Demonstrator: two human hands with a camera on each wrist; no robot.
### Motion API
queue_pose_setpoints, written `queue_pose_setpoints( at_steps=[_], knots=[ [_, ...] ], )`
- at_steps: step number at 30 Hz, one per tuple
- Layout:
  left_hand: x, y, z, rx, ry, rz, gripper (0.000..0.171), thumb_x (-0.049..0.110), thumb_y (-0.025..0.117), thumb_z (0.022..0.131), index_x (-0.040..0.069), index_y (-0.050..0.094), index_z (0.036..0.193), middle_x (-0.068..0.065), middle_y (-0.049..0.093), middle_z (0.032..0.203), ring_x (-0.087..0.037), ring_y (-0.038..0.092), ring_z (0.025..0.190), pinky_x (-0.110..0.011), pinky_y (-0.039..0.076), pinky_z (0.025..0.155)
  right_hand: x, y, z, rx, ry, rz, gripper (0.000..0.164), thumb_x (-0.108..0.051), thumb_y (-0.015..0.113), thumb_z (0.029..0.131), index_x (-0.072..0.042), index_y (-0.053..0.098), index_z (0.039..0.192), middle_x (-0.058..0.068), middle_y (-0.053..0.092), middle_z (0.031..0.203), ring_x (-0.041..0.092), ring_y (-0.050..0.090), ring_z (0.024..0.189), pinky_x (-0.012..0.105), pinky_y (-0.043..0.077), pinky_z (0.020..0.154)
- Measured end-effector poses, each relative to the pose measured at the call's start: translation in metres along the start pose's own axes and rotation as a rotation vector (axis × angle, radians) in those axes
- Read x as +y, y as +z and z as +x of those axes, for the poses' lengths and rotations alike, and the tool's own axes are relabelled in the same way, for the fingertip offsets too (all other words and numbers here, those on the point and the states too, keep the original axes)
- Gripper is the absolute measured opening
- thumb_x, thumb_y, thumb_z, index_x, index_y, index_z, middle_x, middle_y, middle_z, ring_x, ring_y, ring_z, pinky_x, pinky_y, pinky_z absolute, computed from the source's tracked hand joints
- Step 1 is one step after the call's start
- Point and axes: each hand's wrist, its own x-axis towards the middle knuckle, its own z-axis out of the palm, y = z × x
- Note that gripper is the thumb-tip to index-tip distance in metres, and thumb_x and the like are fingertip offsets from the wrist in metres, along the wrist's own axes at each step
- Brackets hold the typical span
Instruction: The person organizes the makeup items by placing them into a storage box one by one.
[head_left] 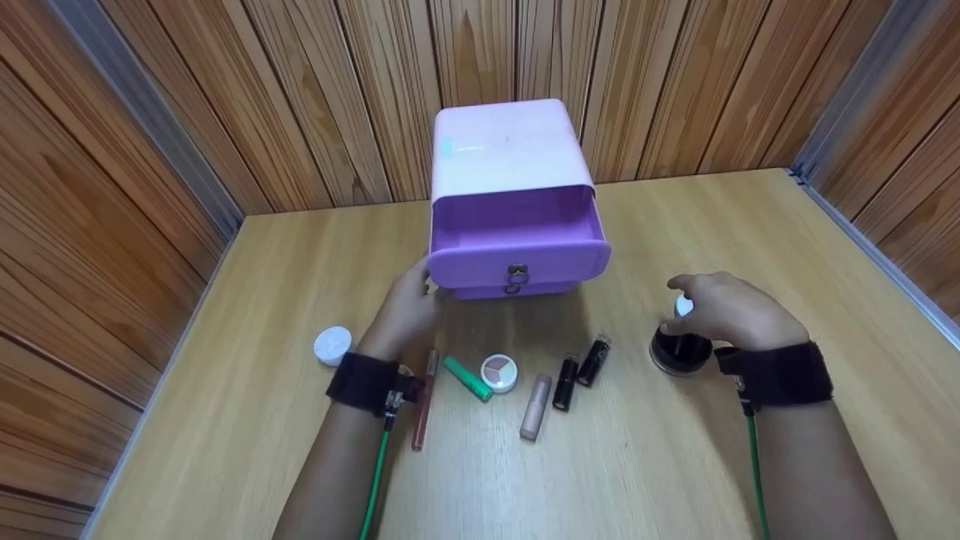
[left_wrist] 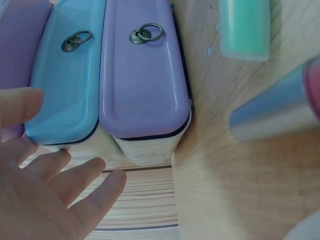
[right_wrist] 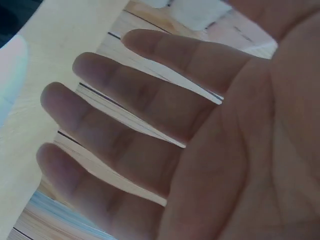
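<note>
Purple drawer unit [head_left: 506, 154], top drawer [head_left: 480, 264] out, presumably for access: left hand [head_left: 411, 309] — fingers spread, empty — at its left, perhaps to brace; right hand [head_left: 739, 309], fingers extended, empty, near the dark jar [head_left: 684, 358] to its right.

My fingers [right_wrist: 145, 95] are bare; I wear a wide black left wristband [head_left: 364, 384] and a matching right wristband [head_left: 784, 375], each with a thin green cable [head_left: 376, 480] and a silvery connector [head_left: 393, 403], probably metal.
</note>
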Motion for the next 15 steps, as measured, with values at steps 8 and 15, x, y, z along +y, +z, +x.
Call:
queue_pose_setpoints(
  at_steps=[8,15],
  knots=[
    [0.001,-0.003,-0.001,-0.007,-0.036,-0.006,0.049,0.023,0.058,0.098,0.020,0.045,0.145,-0.004,0.042,0.149,-0.021,0.034,0.138,-0.046,0.031,0.108,-0.004,0.011,0.007,-0.120,0.047,0.016,0.086,-0.038,0.085,0.070,0.001,0.049,0.138,0.025,0.056,0.122,0.034,0.054,0.102,0.047,0.046,0.079],
    [-0.001,-0.001,0.000,-0.001,-0.008,0.012,0.047,0.022,0.059,0.097,0.017,0.048,0.142,-0.005,0.048,0.144,-0.021,0.039,0.135,-0.046,0.032,0.107,-0.003,0.021,0.012,-0.140,0.050,-0.015,0.082,-0.030,0.088,0.062,0.004,0.055,0.129,0.021,0.057,0.115,0.032,0.055,0.096,0.043,0.049,0.074]
  ],
)
